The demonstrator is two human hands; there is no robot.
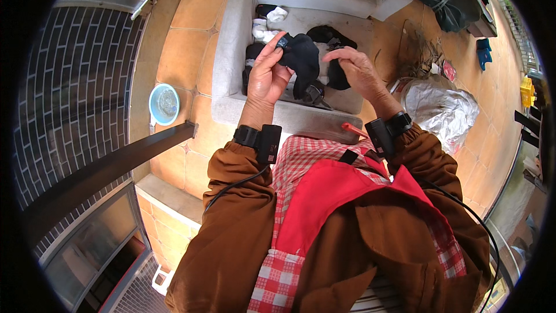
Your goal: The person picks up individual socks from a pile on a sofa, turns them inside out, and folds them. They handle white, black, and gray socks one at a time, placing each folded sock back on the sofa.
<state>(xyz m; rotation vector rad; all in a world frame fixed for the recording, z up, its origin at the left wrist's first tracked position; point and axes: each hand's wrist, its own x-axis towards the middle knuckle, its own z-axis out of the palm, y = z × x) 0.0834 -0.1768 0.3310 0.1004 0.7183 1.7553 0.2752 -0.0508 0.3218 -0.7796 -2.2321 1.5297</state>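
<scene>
My left hand [269, 74] grips a piece of black cloth [302, 54], which may be a sock, by its upper edge. A small dark label-like patch [283, 42] shows at the fingertips. To the right of the cloth hovers my right hand [358, 69], index finger stretched towards it and the other fingers curled. Whether they hold something small is hidden. Below both hands is a grey low-walled rectangular piece [234, 26], like a padded bed. Inside it lie more black cloths [328, 34] and crumpled white cloths [277, 14].
A light blue basin [164, 104] sits on the tiled floor at left, near a dark metal beam [117, 171]. At right are a silvery sack [443, 108], dry twigs [428, 54] and a blue plastic stool [483, 54]. A black plastic bag [447, 2] stands farther back.
</scene>
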